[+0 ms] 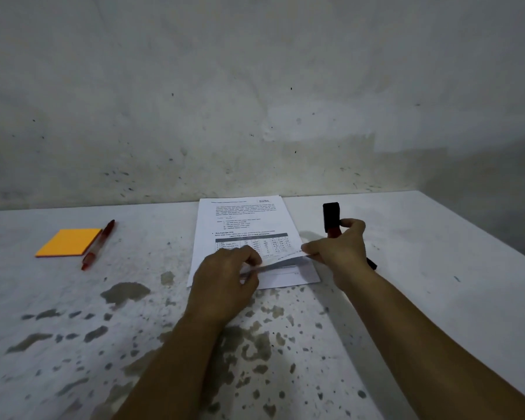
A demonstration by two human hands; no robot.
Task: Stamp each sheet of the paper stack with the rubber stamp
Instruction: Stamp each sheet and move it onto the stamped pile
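The paper stack (243, 234) lies flat on the table (406, 298), out in front of both hands. The top sheet (281, 258) has words and a small chart printed on it. Its near edge is lifted up off the pile and curls between the two hands.

The right hand (337, 247) pinches the lifted corner of that sheet with its lower fingers. The same hand also holds the rubber stamp (331, 218), which is black and red. The stamp sticks up past the fingers, on the far side of the hand, just beside the right edge of the pile.

The left hand (225, 280) rests on the near left part of the pile. Its fingers are curled, and they grip the lifted edge of the sheet.

Far off to the left of the left hand lies an orange sticky-note pad (69, 242). A red pen (98, 244) lies right beside the pad, along its right edge.

The table is white with grey worn patches near the arms.
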